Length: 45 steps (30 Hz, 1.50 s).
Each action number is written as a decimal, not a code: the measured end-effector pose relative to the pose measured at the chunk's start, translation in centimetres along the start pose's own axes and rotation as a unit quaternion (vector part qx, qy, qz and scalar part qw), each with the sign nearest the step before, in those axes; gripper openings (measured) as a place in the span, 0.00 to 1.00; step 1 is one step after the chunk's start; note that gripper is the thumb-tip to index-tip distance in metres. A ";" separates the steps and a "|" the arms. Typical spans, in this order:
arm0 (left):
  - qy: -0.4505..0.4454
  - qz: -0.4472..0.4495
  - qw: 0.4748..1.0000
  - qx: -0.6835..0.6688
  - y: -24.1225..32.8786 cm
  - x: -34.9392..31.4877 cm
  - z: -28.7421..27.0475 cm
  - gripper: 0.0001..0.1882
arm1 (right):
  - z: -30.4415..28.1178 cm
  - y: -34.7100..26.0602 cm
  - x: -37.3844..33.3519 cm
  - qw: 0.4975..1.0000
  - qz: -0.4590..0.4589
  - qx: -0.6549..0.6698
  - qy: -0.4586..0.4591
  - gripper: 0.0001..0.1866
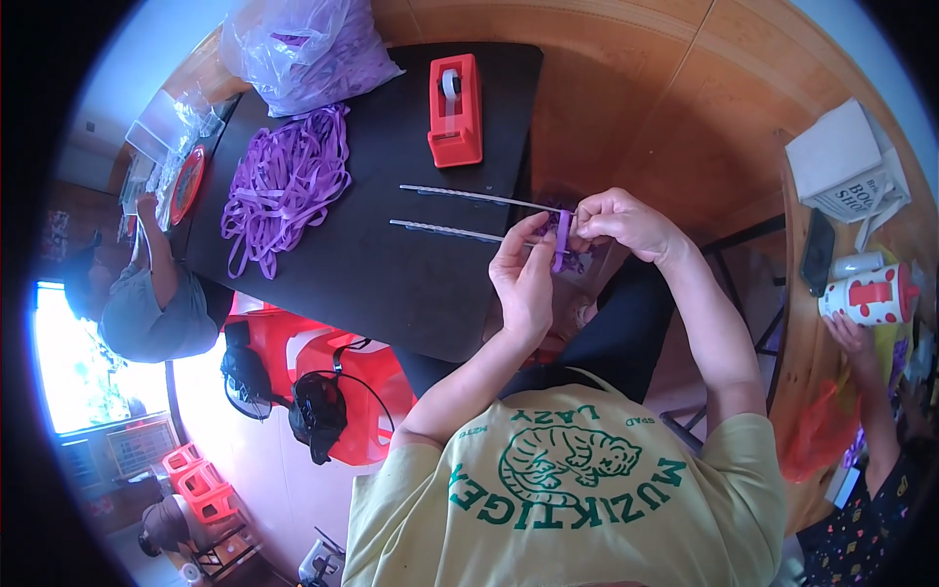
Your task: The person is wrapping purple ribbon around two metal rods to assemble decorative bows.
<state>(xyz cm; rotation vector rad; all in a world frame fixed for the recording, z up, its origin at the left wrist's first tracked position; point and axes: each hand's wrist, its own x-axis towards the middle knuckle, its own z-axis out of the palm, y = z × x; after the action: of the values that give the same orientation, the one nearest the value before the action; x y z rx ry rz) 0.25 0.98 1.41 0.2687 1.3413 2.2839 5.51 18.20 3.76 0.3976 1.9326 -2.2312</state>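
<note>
My left hand (523,284) and my right hand (628,223) meet at the right edge of the black table (421,284). Between them a short purple ribbon (562,240) runs across the ends of two thin metal rods (460,194). The fingers of both hands are pinched on the ribbon; exactly how it passes round the rods is hidden by my fingertips. The rods jut out side by side over the tabletop, slightly apart. More purple pieces show below my hands, partly covered. On the table lies a large tangled heap of purple ribbon (289,186).
A red tape dispenser (456,117) and a clear plastic bag (308,59) of purple ribbon stand on the table. At right, a person's hand touches a red-and-white cup (866,296) on a wooden table. Another person sits at left. Black bags lie on a red chair (362,430).
</note>
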 end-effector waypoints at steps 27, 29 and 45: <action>-0.028 -0.039 0.995 0.091 0.7 -0.4 0.1 0.16 | -0.5 1.4 0.3 1.000 -0.015 0.001 -0.021 0.05; -0.034 -0.054 0.995 0.083 0.9 -0.5 0.2 0.17 | -0.6 1.3 0.3 1.000 -0.011 -0.003 -0.025 0.05; -0.047 -0.123 0.976 0.175 1.6 0.3 -0.3 0.20 | -2.1 3.7 5.6 0.979 -0.069 -0.022 -0.189 0.05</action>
<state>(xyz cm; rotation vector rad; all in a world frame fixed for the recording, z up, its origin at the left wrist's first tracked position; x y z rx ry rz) -0.65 0.25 2.63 0.3026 1.6244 1.8055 1.50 19.95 -1.70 -0.1643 1.8451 -2.1429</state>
